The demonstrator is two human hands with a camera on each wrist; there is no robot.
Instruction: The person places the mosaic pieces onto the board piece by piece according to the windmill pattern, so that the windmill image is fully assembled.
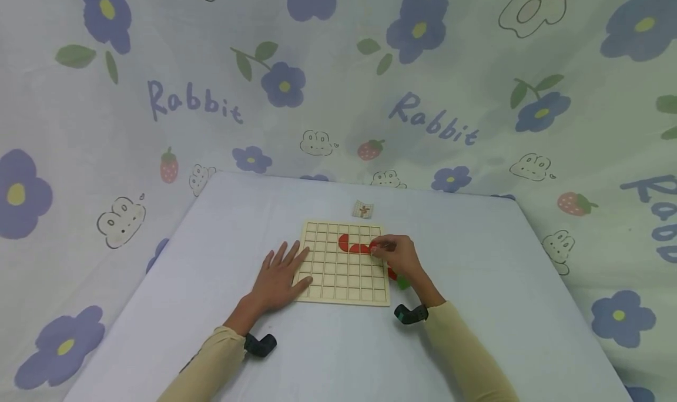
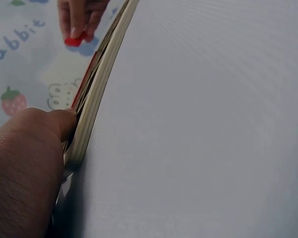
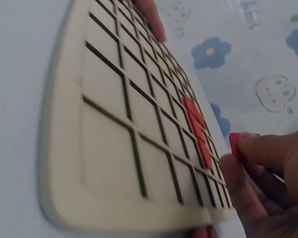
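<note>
Red piece is pinched in the grip of the right hand, held at the right side of the wooden grid board, near red pieces lying on its cells. Left hand: grip released, fingers spread at the board's left edge. Green piece sits on the counter just beside the right edge, printed card past the far edge.
</note>
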